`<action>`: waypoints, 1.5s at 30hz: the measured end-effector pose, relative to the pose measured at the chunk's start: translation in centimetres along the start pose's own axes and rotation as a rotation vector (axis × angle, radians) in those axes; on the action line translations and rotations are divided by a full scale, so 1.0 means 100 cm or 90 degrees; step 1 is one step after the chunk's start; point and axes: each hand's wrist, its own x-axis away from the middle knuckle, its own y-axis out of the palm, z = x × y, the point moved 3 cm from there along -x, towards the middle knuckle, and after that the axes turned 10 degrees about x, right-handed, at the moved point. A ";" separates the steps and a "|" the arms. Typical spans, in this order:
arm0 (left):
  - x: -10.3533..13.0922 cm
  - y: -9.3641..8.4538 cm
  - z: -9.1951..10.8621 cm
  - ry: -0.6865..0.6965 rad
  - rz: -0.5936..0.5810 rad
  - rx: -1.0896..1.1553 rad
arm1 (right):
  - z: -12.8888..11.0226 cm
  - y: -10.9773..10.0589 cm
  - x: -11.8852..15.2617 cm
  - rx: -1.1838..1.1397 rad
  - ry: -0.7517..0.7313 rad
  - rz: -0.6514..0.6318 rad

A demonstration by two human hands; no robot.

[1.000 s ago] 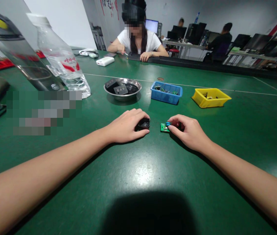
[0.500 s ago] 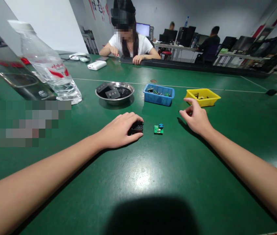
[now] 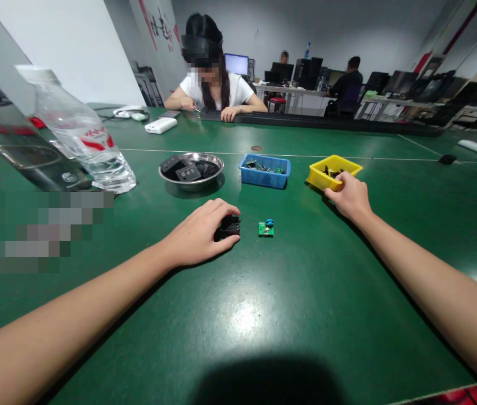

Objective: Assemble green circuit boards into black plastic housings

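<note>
My left hand rests on the table, its thumb and fingers curled round a black plastic housing; part of the housing is hidden under the palm. Just right of it lies a small green circuit board with a blue component on top. My right hand grips the near right wall of a yellow bin, the thumb outside and the fingers over the rim. Small dark parts lie in this bin.
A blue bin of circuit boards and a steel bowl of black plastic pieces stand beyond my hands. Two bottles lean at left, one a clear water bottle. A white power bank lies farther back. Across the table sits a person.
My right hand has moved from open beside the yellow bin to gripping its wall, and the bin has shifted slightly left. My left hand keeps its hold. The view has tilted slightly.
</note>
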 end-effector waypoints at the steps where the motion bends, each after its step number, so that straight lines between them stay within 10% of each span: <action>1: 0.000 -0.001 0.001 0.006 0.009 -0.003 | -0.003 -0.003 0.001 -0.006 -0.004 0.008; 14: 0.011 -0.009 0.037 0.200 0.204 -0.207 | -0.064 -0.043 0.059 -0.160 -0.442 0.196; 24: 0.017 -0.006 0.057 0.241 0.197 -0.289 | -0.097 -0.058 0.103 -0.190 -0.677 0.220; 45: 0.017 -0.006 0.066 0.208 0.218 -0.293 | -0.114 -0.067 0.120 -0.111 -0.793 0.247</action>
